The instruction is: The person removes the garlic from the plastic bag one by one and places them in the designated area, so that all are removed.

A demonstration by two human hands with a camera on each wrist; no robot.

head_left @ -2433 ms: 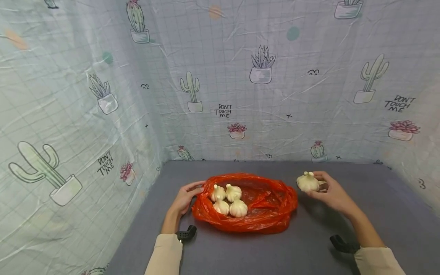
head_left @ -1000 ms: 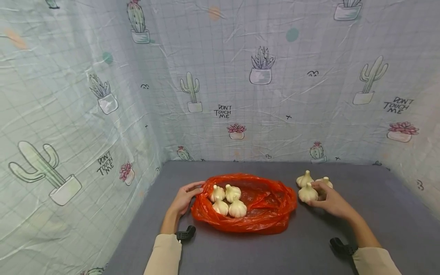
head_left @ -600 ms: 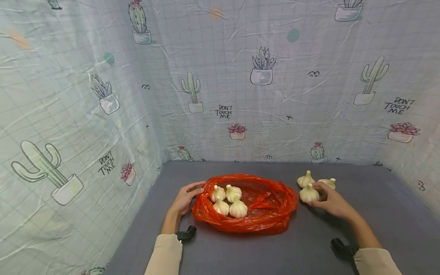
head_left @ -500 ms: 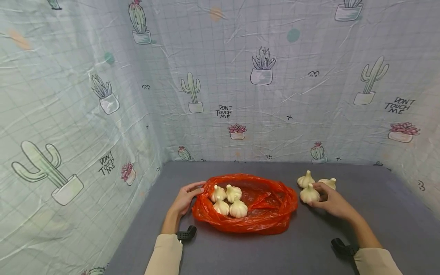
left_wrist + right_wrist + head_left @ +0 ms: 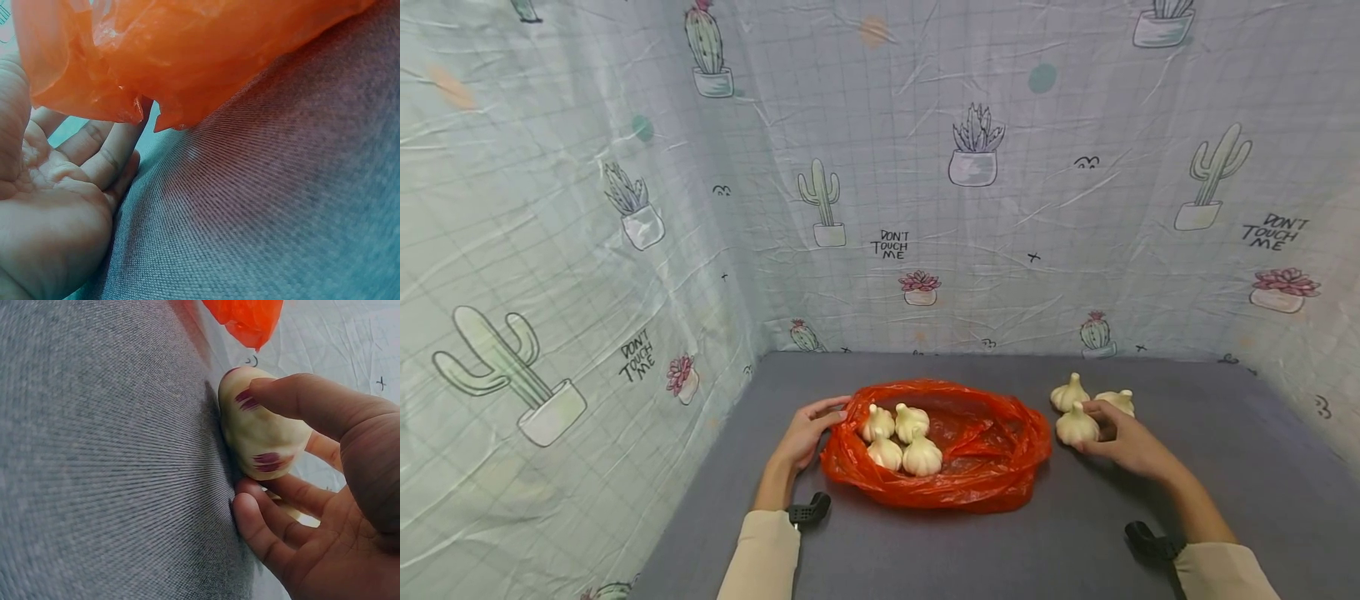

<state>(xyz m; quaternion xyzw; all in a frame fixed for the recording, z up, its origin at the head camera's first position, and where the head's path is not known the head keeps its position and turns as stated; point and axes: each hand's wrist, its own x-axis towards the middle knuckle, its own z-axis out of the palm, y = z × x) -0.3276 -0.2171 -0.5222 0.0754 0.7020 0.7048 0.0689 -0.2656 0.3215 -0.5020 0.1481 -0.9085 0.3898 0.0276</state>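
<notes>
In the head view, my right hand (image 5: pixel 1123 437) holds a garlic bulb (image 5: pixel 1077 427) on the table, right of the bag. The right wrist view shows the thumb on one side of this bulb (image 5: pixel 259 428), with fingers around its other side and purple streaks on its pale skin. Two more garlic bulbs stand just behind: one at the back left (image 5: pixel 1070 393), one partly hidden by the hand (image 5: pixel 1120 402). My left hand (image 5: pixel 805 432) pinches the left rim of an open red plastic bag (image 5: pixel 955 496). Several garlic bulbs (image 5: pixel 921 457) sit in the bag's left half.
A grey cloth-covered table (image 5: pixel 925 558) lies under everything. Behind and to the left hangs a pale curtain (image 5: pixel 865 317) printed with cacti, close to the table's far edge. Black wrist cameras (image 5: pixel 810 508) are strapped on both forearms.
My right hand has lowered its garlic bulb to the table, in front of the two other bulbs, which now show. The left hand and the bag have stayed put.
</notes>
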